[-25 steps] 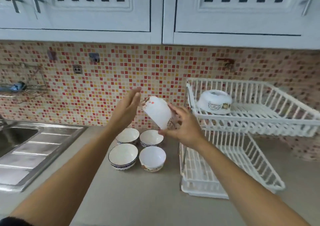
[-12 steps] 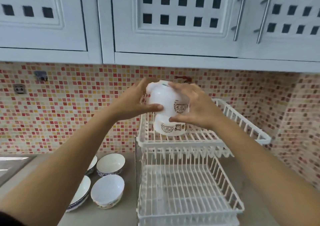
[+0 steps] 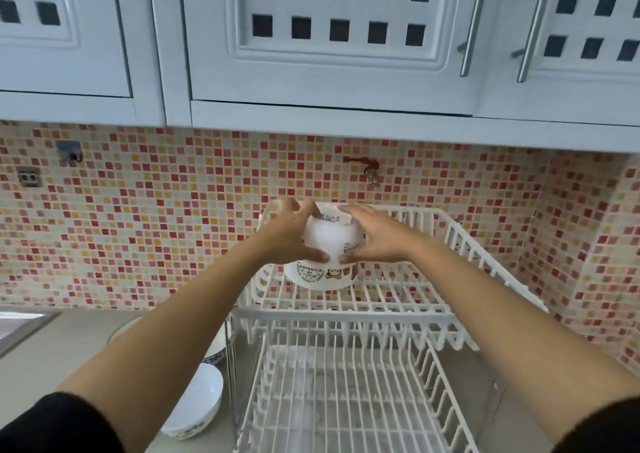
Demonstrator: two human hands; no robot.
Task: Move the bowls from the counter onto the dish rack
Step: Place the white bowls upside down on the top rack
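Observation:
A white bowl [image 3: 329,237] is upside down on top of another overturned white bowl with printed figures [image 3: 322,275], which rests on the upper tier of the white dish rack [image 3: 433,300]. My left hand [image 3: 289,234] grips the top bowl's left side and my right hand [image 3: 372,236] grips its right side. On the counter left of the rack, a white bowl [image 3: 197,404] lies near the front, and two more bowls [image 3: 216,348] are mostly hidden behind my left forearm.
The rack's lower tier [image 3: 346,400] holds nothing. A steel sink edge [image 3: 20,324] shows at far left. White wall cabinets [image 3: 329,54] hang overhead above the mosaic tile wall, with a red hook [image 3: 363,165] behind the rack.
Both hands have lowered the bowl onto the overturned bowl on the rack's upper tier. The view shifted right and closer to the rack.

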